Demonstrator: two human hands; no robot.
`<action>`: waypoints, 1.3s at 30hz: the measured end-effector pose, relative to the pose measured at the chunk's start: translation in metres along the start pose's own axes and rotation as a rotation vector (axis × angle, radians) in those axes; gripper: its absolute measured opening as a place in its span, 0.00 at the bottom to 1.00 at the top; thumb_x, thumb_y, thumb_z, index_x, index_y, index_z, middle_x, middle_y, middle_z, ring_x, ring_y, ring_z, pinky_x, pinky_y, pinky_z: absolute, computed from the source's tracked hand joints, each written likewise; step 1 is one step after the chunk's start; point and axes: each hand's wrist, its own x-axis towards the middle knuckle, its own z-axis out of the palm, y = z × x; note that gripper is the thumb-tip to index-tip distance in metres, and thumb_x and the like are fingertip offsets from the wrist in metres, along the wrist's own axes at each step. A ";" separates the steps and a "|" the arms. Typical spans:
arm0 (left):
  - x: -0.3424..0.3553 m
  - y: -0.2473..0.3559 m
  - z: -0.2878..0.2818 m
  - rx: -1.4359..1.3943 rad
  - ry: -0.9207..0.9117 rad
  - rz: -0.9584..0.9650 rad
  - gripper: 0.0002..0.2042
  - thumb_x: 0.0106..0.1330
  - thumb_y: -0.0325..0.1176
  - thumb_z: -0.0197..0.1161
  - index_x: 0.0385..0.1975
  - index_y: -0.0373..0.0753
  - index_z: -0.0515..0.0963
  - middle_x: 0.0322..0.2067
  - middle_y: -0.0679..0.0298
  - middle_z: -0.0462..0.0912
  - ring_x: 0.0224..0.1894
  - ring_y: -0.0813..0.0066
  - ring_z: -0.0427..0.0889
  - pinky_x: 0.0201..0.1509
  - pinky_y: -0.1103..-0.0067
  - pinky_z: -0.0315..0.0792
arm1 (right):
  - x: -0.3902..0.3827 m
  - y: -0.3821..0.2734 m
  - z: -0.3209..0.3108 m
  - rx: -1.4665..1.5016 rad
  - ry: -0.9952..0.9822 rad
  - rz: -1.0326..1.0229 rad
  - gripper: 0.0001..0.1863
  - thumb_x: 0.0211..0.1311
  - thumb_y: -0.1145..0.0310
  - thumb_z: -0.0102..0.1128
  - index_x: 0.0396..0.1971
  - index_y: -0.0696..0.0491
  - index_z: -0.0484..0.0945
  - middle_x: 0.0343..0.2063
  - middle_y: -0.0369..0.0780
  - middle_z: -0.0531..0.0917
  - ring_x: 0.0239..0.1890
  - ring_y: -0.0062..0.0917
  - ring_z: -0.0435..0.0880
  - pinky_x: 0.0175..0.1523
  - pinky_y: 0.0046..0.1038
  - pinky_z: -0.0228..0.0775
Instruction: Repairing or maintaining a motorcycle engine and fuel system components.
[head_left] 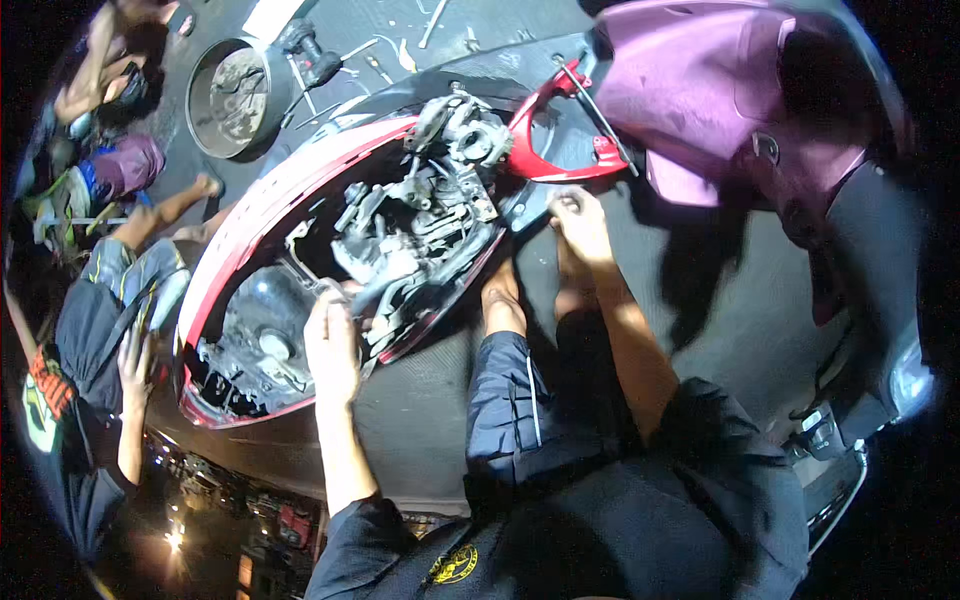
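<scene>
A long red scooter body panel [255, 215] lies across the middle of the head view like a shell, holding a jumble of grey metal engine parts [400, 240] and a dark rounded part [265, 310]. At the shell's near edge is my left hand [332, 345], its fingers curled together beside a small metal part; whether they grip it is unclear. My right hand [582, 225] is closed, fingertips pinched, just below a red forked bracket [555, 150]. What it holds, if anything, is too small to make out. A thin metal rod [605, 120] lies across the bracket.
A purple scooter body [690, 80] stands at the upper right. Beyond the shell are a round metal pan [228, 100] with parts inside, a cordless power tool [315, 55] and scattered tools. Another person [110, 300] sits at the left, one hand near the shell.
</scene>
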 end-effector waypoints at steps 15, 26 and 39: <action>0.063 0.100 0.100 0.045 0.284 0.685 0.17 0.60 0.43 0.60 0.39 0.36 0.79 0.33 0.53 0.77 0.44 0.56 0.71 0.52 0.66 0.64 | -0.070 -0.218 0.078 -0.171 -0.414 -0.462 0.14 0.65 0.67 0.52 0.46 0.61 0.71 0.43 0.44 0.80 0.43 0.26 0.80 0.53 0.29 0.69; 0.013 -0.120 0.115 -0.391 0.254 -0.073 0.10 0.64 0.26 0.56 0.44 0.35 0.75 0.35 0.66 0.78 0.37 0.82 0.76 0.45 0.85 0.71 | 0.076 -0.256 0.078 0.301 -0.306 0.020 0.12 0.61 0.63 0.57 0.38 0.55 0.73 0.35 0.43 0.82 0.39 0.28 0.80 0.48 0.30 0.68; 0.107 -0.142 0.100 -1.519 0.129 -0.271 0.05 0.66 0.34 0.56 0.38 0.43 0.72 0.36 0.66 0.77 0.41 0.73 0.78 0.50 0.75 0.71 | 0.144 -0.216 0.129 -0.704 -0.500 0.062 0.16 0.49 0.57 0.64 0.29 0.57 0.82 0.28 0.41 0.83 0.28 0.29 0.79 0.36 0.29 0.70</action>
